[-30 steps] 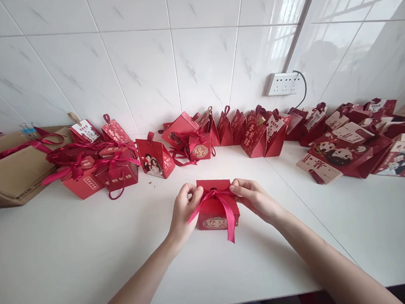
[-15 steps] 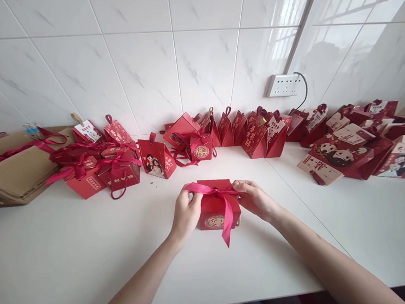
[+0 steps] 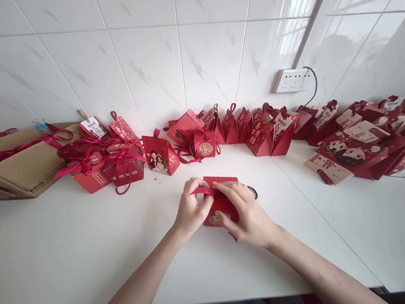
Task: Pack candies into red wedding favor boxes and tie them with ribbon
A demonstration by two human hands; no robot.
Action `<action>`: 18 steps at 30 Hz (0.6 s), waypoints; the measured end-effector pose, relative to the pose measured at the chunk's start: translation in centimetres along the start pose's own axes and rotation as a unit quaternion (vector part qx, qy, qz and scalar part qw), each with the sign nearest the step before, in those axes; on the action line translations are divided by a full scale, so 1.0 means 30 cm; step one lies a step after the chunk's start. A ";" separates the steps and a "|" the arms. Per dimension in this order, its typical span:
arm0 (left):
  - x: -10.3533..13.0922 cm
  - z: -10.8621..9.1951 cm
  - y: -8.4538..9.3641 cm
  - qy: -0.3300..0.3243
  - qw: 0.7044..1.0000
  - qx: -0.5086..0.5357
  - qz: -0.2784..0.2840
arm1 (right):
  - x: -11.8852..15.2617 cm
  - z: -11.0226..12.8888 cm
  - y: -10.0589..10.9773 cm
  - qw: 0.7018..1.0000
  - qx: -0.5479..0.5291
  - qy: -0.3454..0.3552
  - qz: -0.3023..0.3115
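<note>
A small red gift box point(image 3: 220, 179) with a gold design on its front stands on the white table before me. My left hand point(image 3: 193, 208) is at its left side, thumb and fingers closed on a dark pink ribbon point(image 3: 203, 190) that runs across the top. Over the box's right side reaches my right hand point(image 3: 249, 214). Its fingertips touch the ribbon near the middle, and its thumb is spread apart over the front. The knot is hidden under these fingers. One ribbon end point(image 3: 233, 237) pokes out below the right hand.
Red gift boxes with ribbons point(image 3: 124, 168) stand at the back left, beside brown cardboard point(image 3: 30, 169). More boxes point(image 3: 259, 133) line the tiled wall, with a pile point(image 3: 354, 150) at right. A black loop point(image 3: 254, 192) shows behind my right hand. A socket strip point(image 3: 290, 81) hangs above.
My right hand has let go of the ribbon's right side and moved left across the box, its fingers now over the ribbon's middle. My left hand still pinches the ribbon. The view has shifted slightly.
</note>
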State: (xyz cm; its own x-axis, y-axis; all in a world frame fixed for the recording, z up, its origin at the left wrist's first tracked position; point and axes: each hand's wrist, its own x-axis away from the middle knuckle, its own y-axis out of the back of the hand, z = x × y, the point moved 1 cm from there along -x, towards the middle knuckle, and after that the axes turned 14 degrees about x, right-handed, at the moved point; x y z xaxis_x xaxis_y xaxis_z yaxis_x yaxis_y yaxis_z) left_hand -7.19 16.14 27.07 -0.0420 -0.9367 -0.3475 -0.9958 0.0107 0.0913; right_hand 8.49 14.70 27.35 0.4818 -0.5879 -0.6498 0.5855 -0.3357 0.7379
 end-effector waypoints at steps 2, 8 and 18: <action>-0.002 0.007 0.001 -0.006 1.000 -0.004 0.008 | 0.006 -0.002 -0.013 0.999 -0.006 -0.029 0.013; -0.007 0.010 0.011 -0.043 0.995 -0.076 0.038 | 0.009 -0.030 0.006 0.989 -0.127 -0.073 0.017; -0.015 0.014 0.011 -0.031 0.990 -0.076 0.114 | 0.002 -0.137 0.030 0.873 -0.353 -0.324 -0.094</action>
State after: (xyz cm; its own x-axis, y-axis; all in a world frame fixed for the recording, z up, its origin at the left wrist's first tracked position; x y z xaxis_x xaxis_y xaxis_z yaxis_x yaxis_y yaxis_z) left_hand -7.53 16.71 26.88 -0.2746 -0.8926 -0.3575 -0.9359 0.1628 0.3123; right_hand 11.73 17.39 27.22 -0.0021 -0.9409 -0.3386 0.9803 -0.0688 0.1852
